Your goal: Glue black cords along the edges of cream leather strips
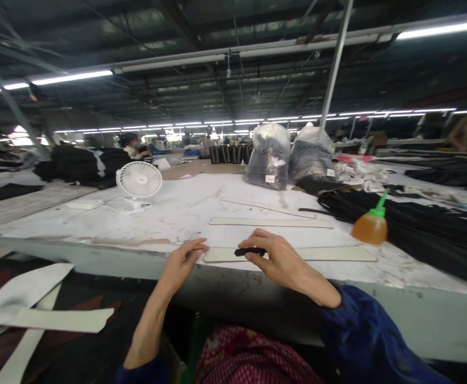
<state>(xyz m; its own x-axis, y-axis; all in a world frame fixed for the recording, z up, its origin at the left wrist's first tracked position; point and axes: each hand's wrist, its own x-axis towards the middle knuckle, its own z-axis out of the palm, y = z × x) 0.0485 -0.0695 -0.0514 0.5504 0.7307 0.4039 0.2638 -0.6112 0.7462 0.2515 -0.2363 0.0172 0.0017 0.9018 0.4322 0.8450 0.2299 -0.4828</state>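
My right hand point(275, 258) pinches a small dark oblong piece point(251, 251) between thumb and fingers, just above a long pale strip point(337, 254) at the table's near edge. What the dark piece is made of I cannot make out. By the strip's left end is my left hand point(182, 266), its fingers curled and pressed together; whatever they hold, if anything, is hidden. Farther back lie a second pale strip point(271, 222) and a thinner one point(267, 207), roughly parallel. A squeeze bottle point(371, 228) of amber liquid with a green nozzle stands to the right.
A white fan point(139, 180) stands on the white-covered table point(185, 205). Two filled plastic bags point(268, 154) sit at the back. Black material point(429, 229) is heaped on the right. More pale pieces point(63, 320) lie lower left. Other people point(131, 145) are in the background.
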